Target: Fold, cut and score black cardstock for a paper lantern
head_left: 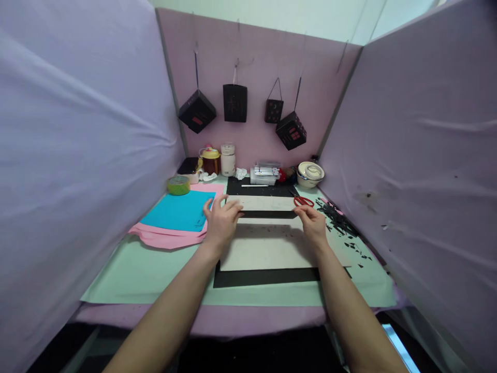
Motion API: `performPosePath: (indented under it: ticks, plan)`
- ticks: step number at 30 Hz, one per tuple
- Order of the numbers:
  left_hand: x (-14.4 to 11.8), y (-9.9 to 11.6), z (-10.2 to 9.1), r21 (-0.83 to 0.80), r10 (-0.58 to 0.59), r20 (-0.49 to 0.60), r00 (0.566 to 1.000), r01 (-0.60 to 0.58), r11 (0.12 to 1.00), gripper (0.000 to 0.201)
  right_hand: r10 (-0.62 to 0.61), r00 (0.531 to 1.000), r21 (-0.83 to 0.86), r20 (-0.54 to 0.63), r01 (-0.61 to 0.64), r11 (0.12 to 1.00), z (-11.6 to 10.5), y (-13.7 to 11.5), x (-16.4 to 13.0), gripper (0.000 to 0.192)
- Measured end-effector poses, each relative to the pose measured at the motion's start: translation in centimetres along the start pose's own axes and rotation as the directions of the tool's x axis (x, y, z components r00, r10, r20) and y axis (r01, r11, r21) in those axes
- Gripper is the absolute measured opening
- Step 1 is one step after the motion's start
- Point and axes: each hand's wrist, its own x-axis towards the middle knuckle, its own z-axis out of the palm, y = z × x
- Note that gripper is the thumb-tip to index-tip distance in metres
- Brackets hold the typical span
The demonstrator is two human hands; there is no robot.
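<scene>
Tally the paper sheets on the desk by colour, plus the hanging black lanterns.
Turquoise paper sheet: 1
Pink paper sheets, stacked, count unclear: at least 1
Pale grey sheet under both hands: 1
Hanging black paper lanterns: 4
Total: at least 7

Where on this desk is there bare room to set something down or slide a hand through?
Free: the green mat near the front edge, left of the black sheet and below the pink paper; also the front right corner. Crowded: the back row around the jar and bowl, the black scraps at right, and the middle, where the left hand and right hand press the white sheet.
</scene>
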Motion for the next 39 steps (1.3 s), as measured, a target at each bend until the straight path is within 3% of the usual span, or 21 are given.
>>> performPosePath:
  ticks: [3, 5, 6, 7, 8, 10, 11, 12, 13, 15, 16, 20, 22, 25, 27, 29, 33, 36, 39]
  plan:
    - [-0.3, 0.8, 0.1, -0.088, -0.115, -0.141, 0.983, 0.103, 0.991, 0.066, 0.020, 0.981, 0.010, -0.195, -0.018, 1.000, 0.9, -0.9, 0.1, 0.029]
    - [-0.4, 1.2, 0.5, -0.298, -0.237, -0.167, 0.957, 0.180, 0.937, 0.085, 0.002, 0.957, 0.035, -0.290, 0.009, 0.999, 2.0, -2.1, -0.3, 0.029]
    - [-0.4, 1.4, 0.8, -0.445, -0.321, -0.125, 0.939, 0.236, 0.864, 0.089, -0.020, 0.950, 0.045, -0.313, 0.036, 0.998, 2.7, -2.8, -0.7, 0.028]
    - [-0.4, 1.4, 1.1, -0.600, -0.405, -0.030, 0.914, 0.308, 0.739, 0.089, -0.048, 0.948, 0.055, -0.315, 0.069, 0.996, 3.5, -3.7, -1.2, 0.026]
    - [-0.3, 1.4, 1.4, -0.733, -0.465, 0.111, 0.878, 0.388, 0.558, 0.086, -0.077, 0.952, 0.066, -0.295, 0.101, 0.993, 4.4, -4.5, -2.0, 0.024]
    - [-0.1, 1.2, 1.9, -0.847, -0.451, 0.414, 0.791, 0.516, 0.127, 0.073, -0.135, 0.978, 0.112, -0.158, 0.154, 0.982, 6.1, -5.9, -3.8, 0.021]
    - [0.0, 1.0, 2.0, -0.841, -0.416, 0.509, 0.753, 0.538, -0.056, 0.066, -0.171, 0.984, 0.145, -0.056, 0.177, 0.973, 6.8, -6.5, -4.7, 0.020]
    - [0.1, 0.8, 2.1, -0.827, -0.403, 0.556, 0.727, 0.530, -0.185, 0.059, -0.211, 0.976, 0.178, 0.047, 0.199, 0.964, 7.4, -6.9, -5.5, 0.017]
    - [0.1, 0.6, 2.1, -0.823, -0.420, 0.567, 0.709, 0.505, -0.259, 0.054, -0.247, 0.958, 0.206, 0.146, 0.215, 0.955, 7.9, -7.1, -6.1, 0.014]
    - [0.1, 0.1, 2.2, -0.842, -0.488, 0.539, 0.686, 0.453, -0.294, 0.050, -0.285, 0.911, 0.246, 0.299, 0.215, 0.945, 8.4, -7.1, -6.9, 0.013]
    - [0.0, 0.0, 2.3, -0.855, -0.515, 0.518, 0.683, 0.437, -0.281, 0.050, -0.277, 0.893, 0.257, 0.353, 0.192, 0.947, 8.5, -6.9, -7.0, 0.022]
    - [-0.7, -0.2, 2.7, -0.890, -0.458, 0.456, 0.763, 0.404, -0.213, 0.054, -0.128, 0.856, 0.270, 0.501, -0.014, 0.963, 8.3, -5.6, -6.9, 0.059]
    - [-0.9, -0.1, 3.0, -0.895, -0.411, 0.446, 0.795, 0.401, -0.197, 0.056, -0.064, 0.824, 0.278, 0.563, -0.116, 0.953, 8.3, -5.1, -6.9, 0.065]
    - [-1.1, -0.1, 3.0, -0.885, -0.363, 0.465, 0.807, 0.419, -0.203, 0.061, -0.023, 0.789, 0.308, 0.614, -0.213, 0.927, 8.2, -5.0, -7.0, 0.066]
    - [-1.0, -0.2, 2.8, -0.866, -0.330, 0.499, 0.801, 0.441, -0.238, 0.064, -0.010, 0.788, 0.322, 0.615, -0.240, 0.916, 7.9, -5.2, -6.9, 0.063]
    - [-0.7, -0.3, 2.3, -0.834, -0.290, 0.542, 0.789, 0.461, -0.304, 0.062, 0.018, 0.817, 0.316, 0.576, -0.243, 0.917, 7.4, -5.2, -6.3, 0.053]
    - [-0.1, -0.9, 0.9, -0.717, -0.175, 0.654, 0.736, 0.528, -0.456, 0.049, 0.232, 0.925, 0.320, 0.300, -0.327, 0.889, 6.0, -3.7, -4.5, 0.035]
    - [0.1, -1.3, 0.3, -0.635, -0.041, 0.681, 0.731, 0.562, -0.530, 0.053, 0.383, 0.892, 0.417, 0.238, -0.450, 0.789, 5.2, -2.2, -3.5, 0.036]
    - [0.0, -1.5, 0.3, -0.596, 0.024, 0.667, 0.745, 0.553, -0.582, 0.056, 0.406, 0.877, 0.432, 0.257, -0.480, 0.763, 5.0, -1.6, -3.3, 0.040]
